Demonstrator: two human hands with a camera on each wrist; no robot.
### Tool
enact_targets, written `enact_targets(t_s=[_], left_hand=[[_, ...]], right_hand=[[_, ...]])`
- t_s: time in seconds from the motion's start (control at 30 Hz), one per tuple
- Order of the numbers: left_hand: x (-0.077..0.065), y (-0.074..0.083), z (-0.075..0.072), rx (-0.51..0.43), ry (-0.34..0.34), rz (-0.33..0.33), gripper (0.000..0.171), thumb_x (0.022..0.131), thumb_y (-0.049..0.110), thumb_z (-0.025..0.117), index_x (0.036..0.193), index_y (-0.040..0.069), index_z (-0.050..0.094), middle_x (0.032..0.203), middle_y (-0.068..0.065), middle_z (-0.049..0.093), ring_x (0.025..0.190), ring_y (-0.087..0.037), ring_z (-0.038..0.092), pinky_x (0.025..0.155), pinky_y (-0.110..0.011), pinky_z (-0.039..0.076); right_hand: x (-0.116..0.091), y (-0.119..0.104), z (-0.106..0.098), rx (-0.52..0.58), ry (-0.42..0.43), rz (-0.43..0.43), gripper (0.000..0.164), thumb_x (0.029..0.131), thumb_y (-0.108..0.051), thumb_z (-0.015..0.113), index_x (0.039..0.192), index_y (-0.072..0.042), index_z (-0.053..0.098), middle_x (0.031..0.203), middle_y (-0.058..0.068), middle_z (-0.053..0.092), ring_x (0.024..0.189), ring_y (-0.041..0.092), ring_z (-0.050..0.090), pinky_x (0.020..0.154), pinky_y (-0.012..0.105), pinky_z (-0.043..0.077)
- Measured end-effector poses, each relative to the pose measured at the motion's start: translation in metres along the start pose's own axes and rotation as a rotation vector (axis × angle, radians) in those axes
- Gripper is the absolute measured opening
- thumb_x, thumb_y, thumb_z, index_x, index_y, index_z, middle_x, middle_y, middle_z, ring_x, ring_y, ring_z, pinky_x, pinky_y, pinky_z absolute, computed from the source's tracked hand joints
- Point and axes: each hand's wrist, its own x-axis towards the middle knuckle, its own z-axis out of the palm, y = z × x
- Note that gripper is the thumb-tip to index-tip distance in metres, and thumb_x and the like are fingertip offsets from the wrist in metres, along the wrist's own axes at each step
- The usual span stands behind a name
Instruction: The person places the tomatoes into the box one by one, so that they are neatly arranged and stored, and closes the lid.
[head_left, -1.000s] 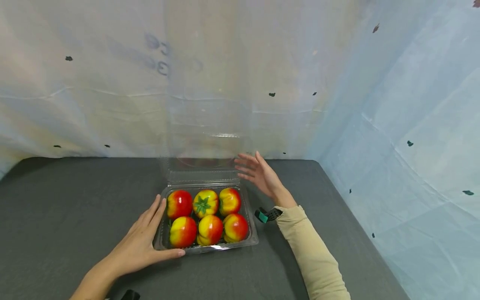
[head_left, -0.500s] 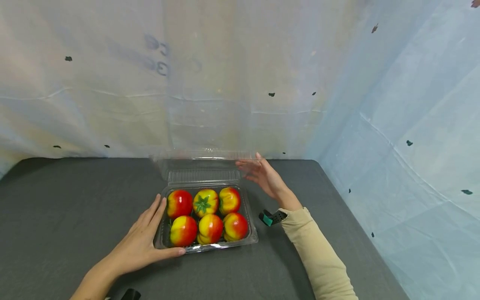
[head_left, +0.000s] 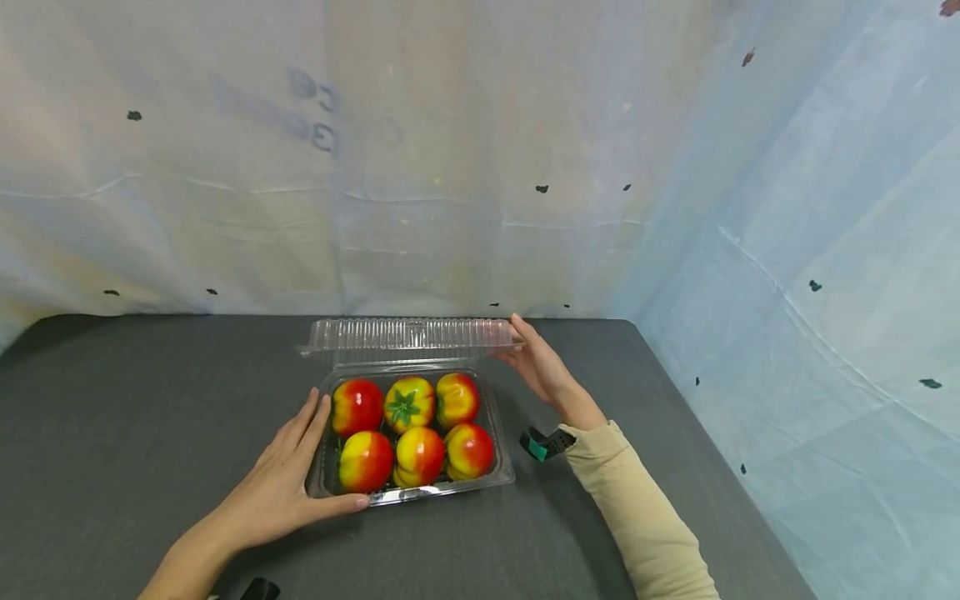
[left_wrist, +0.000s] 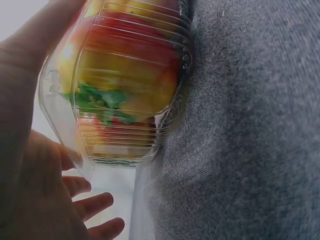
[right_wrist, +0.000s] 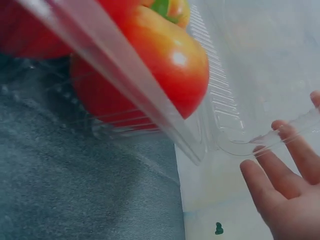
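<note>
A clear plastic clamshell box [head_left: 501, 477] sits on the dark table with its lid [head_left: 412, 335] raised and tilted at the back hinge. Inside lie several shiny red-and-yellow fruits [head_left: 420, 457]; one shows a green leafy top [head_left: 404, 408]. My left hand [head_left: 273, 492] rests at the box's front left corner, thumb along the front rim and straight fingers along the left side. At the lid's right end is my right hand [head_left: 542, 367], its extended fingers [right_wrist: 295, 150] touching the lid's edge from behind in the right wrist view.
The dark grey table [head_left: 150, 417] reaches back to a pale plastic sheet wall [head_left: 225, 167]. A bluish sheet [head_left: 840, 292] hangs along the right side. A black and green strap [head_left: 546, 444] is on the right wrist.
The lid has swung from standing upright down toward the box, lowering its far edge. My right hand has gone along with it slightly downward. The left hand has stayed in place.
</note>
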Motion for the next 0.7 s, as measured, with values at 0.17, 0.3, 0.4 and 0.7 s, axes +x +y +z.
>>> enact_targets(t_s=[0.17, 0.3, 0.4, 0.7], left_hand=[[0.000, 0.001, 0.000, -0.007, 0.013, 0.016, 0.125, 0.069, 0.065, 0.073, 0.155, 0.016, -0.003, 0.161, -0.016, -0.005, 0.136, -0.056, 0.016, 0.093, -0.081, 0.020], [-0.001, 0.001, 0.001, -0.015, 0.015, 0.020, 0.125, 0.070, 0.064, 0.073, 0.155, 0.016, -0.004, 0.161, -0.017, -0.006, 0.136, -0.056, 0.015, 0.094, -0.081, 0.019], [-0.001, 0.002, 0.001, -0.013, 0.016, 0.018, 0.125, 0.070, 0.064, 0.073, 0.155, 0.015, -0.004, 0.161, -0.017, -0.006, 0.136, -0.056, 0.015, 0.094, -0.081, 0.019], [-0.002, 0.000, 0.002, -0.003, 0.007, 0.021, 0.124, 0.071, 0.064, 0.072, 0.155, 0.013, -0.004, 0.160, -0.020, -0.005, 0.136, -0.056, 0.015, 0.095, -0.080, 0.019]], right_hand=[[-0.007, 0.000, -0.001, -0.054, -0.061, -0.059, 0.083, 0.093, -0.061, 0.043, 0.139, 0.008, 0.044, 0.148, 0.024, 0.038, 0.137, 0.033, 0.037, 0.117, 0.054, 0.017], [-0.013, 0.001, -0.001, -0.074, -0.058, -0.119, 0.075, 0.097, -0.055, 0.042, 0.139, 0.006, 0.044, 0.147, 0.024, 0.039, 0.137, 0.036, 0.034, 0.117, 0.058, 0.013], [-0.017, 0.003, -0.002, -0.093, -0.053, -0.165, 0.066, 0.099, -0.046, 0.039, 0.138, 0.007, 0.045, 0.147, 0.023, 0.041, 0.135, 0.043, 0.035, 0.115, 0.061, 0.015], [-0.029, 0.007, -0.004, -0.196, -0.057, -0.200, 0.063, 0.097, -0.046, 0.050, 0.136, 0.003, 0.050, 0.145, 0.017, 0.046, 0.137, 0.027, 0.038, 0.113, 0.062, 0.019]])
